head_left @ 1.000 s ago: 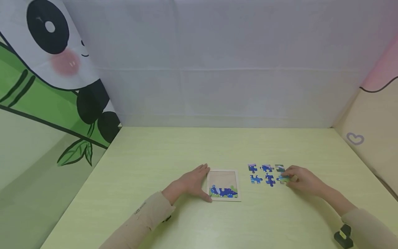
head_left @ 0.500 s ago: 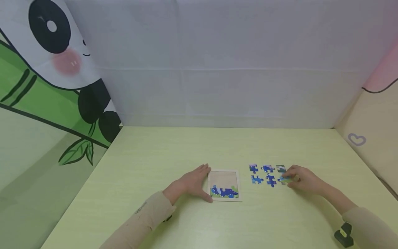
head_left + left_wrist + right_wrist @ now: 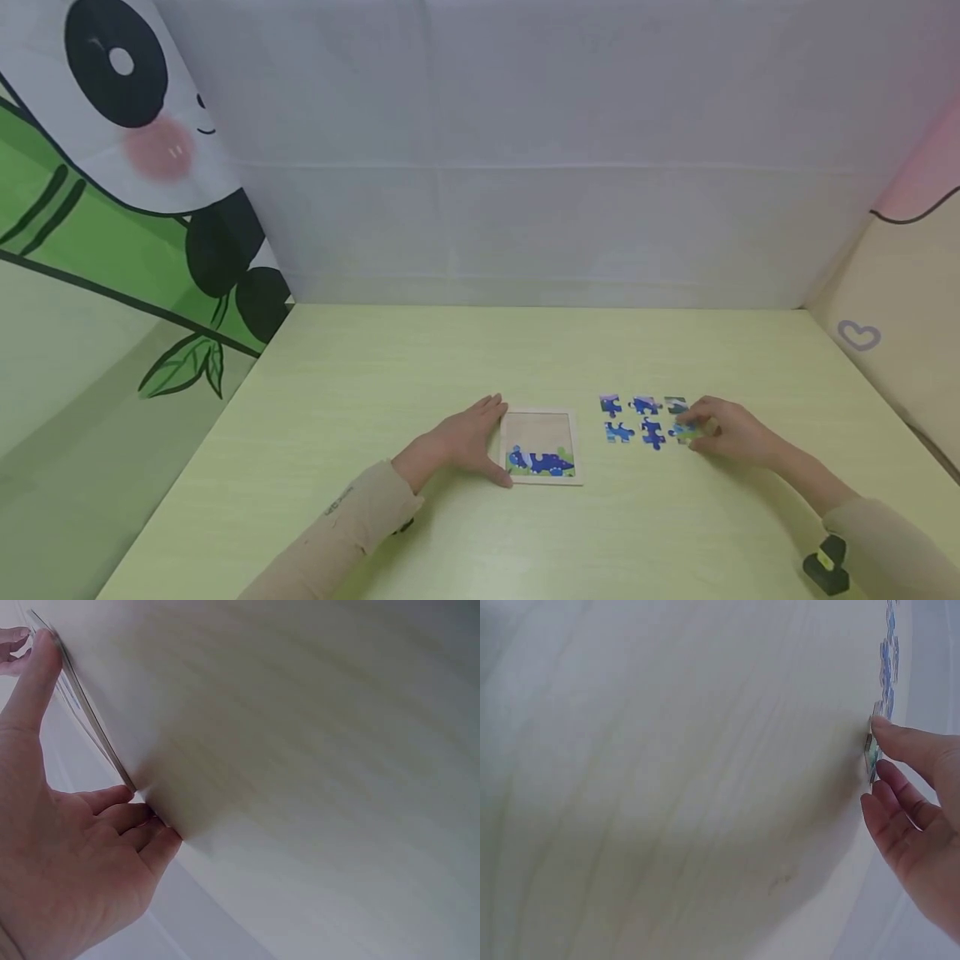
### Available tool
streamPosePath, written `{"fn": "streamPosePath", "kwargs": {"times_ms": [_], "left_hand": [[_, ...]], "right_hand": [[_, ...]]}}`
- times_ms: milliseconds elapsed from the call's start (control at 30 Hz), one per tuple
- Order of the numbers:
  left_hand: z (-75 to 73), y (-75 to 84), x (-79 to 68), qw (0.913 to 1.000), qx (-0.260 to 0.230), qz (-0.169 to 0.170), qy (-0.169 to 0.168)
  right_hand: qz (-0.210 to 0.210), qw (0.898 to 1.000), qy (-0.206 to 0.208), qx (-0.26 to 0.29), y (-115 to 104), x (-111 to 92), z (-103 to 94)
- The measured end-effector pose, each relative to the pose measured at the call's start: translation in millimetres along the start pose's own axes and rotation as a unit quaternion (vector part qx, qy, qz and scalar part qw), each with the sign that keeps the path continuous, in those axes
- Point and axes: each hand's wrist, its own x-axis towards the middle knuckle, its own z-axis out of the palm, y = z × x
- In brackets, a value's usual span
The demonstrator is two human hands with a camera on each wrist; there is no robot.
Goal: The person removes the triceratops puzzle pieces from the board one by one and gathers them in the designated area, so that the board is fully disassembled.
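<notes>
In the head view my left hand (image 3: 465, 442) lies along the left side of a wooden puzzle frame (image 3: 543, 481), fingers near its far corner and thumb at its near corner. Blue dinosaur pieces (image 3: 551, 462) fill the frame's bottom row; bare wood shows above them. My right hand (image 3: 731, 429) pinches a green and blue jigsaw piece (image 3: 681, 432) between thumb and fingers, at the right end of the loose pieces. The right wrist view shows the thumb on one end of that jigsaw piece (image 3: 872, 754) and the fingers at the other.
Several loose jigsaw pieces (image 3: 652, 433) lie in two rows right of the frame on the pale table (image 3: 420, 358). A white cloth wall (image 3: 480, 225) stands behind the table, with printed panels at both sides.
</notes>
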Motion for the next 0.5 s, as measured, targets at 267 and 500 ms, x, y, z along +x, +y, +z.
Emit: {"fn": "streamPosePath", "kwargs": {"times_ms": [267, 500], "left_hand": [[-0.3, -0.2, 0.2, 1.0000, 0.003, 0.001, -0.002], [-1.3, -1.9, 0.0, 0.9999, 0.006, 0.009, -0.003]], "right_hand": [[-0.006, 1.000, -0.012, 0.015, -25, 21, 8.7], [-0.053, 0.996, -0.041, 0.050, -53, 44, 31.4]]}}
